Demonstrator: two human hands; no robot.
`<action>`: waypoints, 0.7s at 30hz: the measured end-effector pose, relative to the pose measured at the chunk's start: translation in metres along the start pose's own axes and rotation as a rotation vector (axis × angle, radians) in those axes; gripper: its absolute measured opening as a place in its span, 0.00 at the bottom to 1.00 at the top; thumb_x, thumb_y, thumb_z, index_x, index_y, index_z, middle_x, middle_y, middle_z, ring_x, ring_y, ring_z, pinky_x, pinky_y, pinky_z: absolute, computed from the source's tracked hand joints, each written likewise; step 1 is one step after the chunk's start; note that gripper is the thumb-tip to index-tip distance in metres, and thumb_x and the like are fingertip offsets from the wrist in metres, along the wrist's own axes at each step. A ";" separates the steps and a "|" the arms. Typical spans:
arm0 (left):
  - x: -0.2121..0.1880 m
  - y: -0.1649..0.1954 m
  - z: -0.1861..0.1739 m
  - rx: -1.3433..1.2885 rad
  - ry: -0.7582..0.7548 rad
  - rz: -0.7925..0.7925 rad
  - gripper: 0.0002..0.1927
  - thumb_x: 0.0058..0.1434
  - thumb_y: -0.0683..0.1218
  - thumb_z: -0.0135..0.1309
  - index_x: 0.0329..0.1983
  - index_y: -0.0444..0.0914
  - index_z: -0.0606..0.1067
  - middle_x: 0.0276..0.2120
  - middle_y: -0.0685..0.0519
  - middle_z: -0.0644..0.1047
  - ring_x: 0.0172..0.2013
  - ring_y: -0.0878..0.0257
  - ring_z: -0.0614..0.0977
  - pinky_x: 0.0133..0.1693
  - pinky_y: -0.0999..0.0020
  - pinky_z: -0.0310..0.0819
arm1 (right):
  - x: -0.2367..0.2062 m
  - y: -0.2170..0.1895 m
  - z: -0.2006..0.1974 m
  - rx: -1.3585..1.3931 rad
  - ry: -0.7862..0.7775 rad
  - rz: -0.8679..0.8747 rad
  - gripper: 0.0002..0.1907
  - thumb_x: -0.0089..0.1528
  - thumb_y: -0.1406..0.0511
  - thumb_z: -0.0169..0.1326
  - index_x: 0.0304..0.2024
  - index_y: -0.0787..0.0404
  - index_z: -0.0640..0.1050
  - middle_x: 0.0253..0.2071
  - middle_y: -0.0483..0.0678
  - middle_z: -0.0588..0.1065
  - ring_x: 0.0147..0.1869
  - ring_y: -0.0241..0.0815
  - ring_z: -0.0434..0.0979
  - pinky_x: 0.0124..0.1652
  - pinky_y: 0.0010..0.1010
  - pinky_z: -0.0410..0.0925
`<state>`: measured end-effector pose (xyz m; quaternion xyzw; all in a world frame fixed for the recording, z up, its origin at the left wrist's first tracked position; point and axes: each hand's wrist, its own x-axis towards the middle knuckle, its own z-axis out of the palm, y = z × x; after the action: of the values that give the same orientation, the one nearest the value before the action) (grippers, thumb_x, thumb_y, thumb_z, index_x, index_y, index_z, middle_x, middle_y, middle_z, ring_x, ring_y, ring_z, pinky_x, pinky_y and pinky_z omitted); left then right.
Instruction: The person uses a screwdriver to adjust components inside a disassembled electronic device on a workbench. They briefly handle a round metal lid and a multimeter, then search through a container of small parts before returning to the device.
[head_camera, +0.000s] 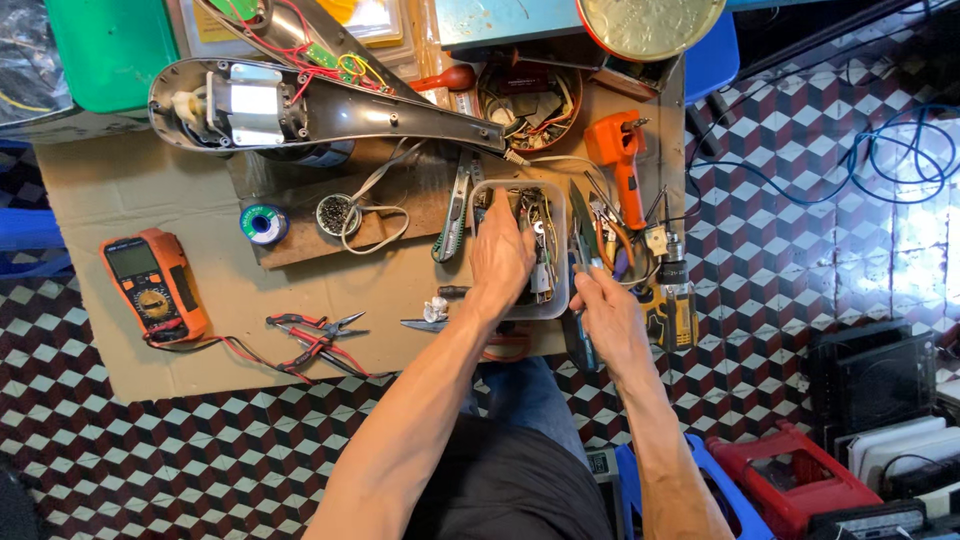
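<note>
Where tiles show, cluttered cardboard (100, 190).

My left hand (500, 258) is in the clear plastic tub (487, 190), its walls smooth and slightly cloudy; my right hand (608, 318) grips pliers (581, 240) of dull grey metal. Under it all lies matt brown cardboard (120, 200) (creased and rough), and the multimeter (154, 287) wears orange rubbery plastic, the opened appliance shell (400, 112) glossy grey plastic

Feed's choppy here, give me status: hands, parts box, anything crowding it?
Left hand reaching into clear parts box. Right hand gripping pliers at box's right edge. Orange soldering gun and screwdriver crowd the right side.
</note>
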<state>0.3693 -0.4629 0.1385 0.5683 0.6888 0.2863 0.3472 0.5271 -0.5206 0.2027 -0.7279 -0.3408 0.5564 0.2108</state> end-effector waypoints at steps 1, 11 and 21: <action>0.008 0.002 0.002 0.078 -0.015 0.027 0.27 0.60 0.40 0.55 0.61 0.26 0.64 0.48 0.32 0.75 0.48 0.36 0.78 0.47 0.46 0.73 | -0.001 0.005 0.000 -0.020 0.011 -0.041 0.22 0.69 0.59 0.47 0.62 0.63 0.74 0.29 0.41 0.74 0.24 0.26 0.66 0.24 0.20 0.61; 0.002 0.019 0.000 -0.118 0.029 0.050 0.10 0.62 0.42 0.58 0.46 0.36 0.79 0.40 0.42 0.82 0.41 0.46 0.84 0.45 0.56 0.78 | -0.013 0.044 0.006 0.012 0.069 0.109 0.22 0.69 0.62 0.47 0.63 0.63 0.75 0.30 0.50 0.76 0.27 0.37 0.69 0.30 0.30 0.63; -0.039 0.060 -0.022 -0.352 -0.004 0.165 0.15 0.66 0.42 0.55 0.56 0.36 0.76 0.46 0.42 0.81 0.45 0.48 0.84 0.47 0.60 0.79 | -0.021 0.047 0.025 0.192 0.028 0.041 0.21 0.66 0.69 0.47 0.62 0.65 0.73 0.37 0.51 0.77 0.30 0.38 0.70 0.30 0.30 0.64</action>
<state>0.3907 -0.4903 0.2050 0.5539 0.5786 0.4287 0.4179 0.5119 -0.5696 0.1772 -0.7189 -0.2678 0.5806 0.2727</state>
